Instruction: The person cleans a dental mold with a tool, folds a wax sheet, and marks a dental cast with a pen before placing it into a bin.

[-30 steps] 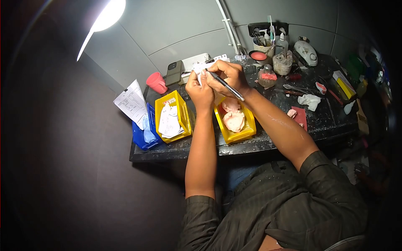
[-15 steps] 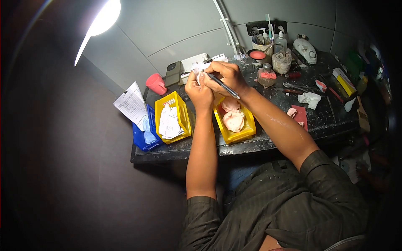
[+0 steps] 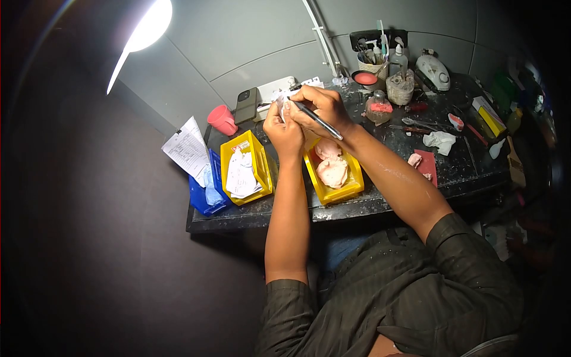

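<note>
Above the back of the dark workbench, my right hand (image 3: 325, 109) is closed around a black pen (image 3: 319, 121), its rear end slanting down toward me. Close beside it, my left hand (image 3: 283, 135) pinches a small white piece (image 3: 282, 109), perhaps paper; the fingers partly cover it. The pen's tip is at that piece, but whether it touches is hard to see. Below my hands stands a yellow bin (image 3: 340, 195) with pale pink plaster-like casts (image 3: 332, 172) in it. To the left, another yellow bin (image 3: 266, 169) holds folded white papers (image 3: 241, 178).
At the left are a blue bin (image 3: 205, 205), a printed sheet (image 3: 188, 152), a pink mug (image 3: 222, 120) and a phone (image 3: 245, 105). Bottles, tools, a crumpled white tissue (image 3: 440, 141) and a red sheet (image 3: 426, 166) lie rightward. A bright lamp (image 3: 146, 30) hangs upper left.
The pen and my right hand have shifted very slightly at the white piece. My left hand stays in nearly the same place.
</note>
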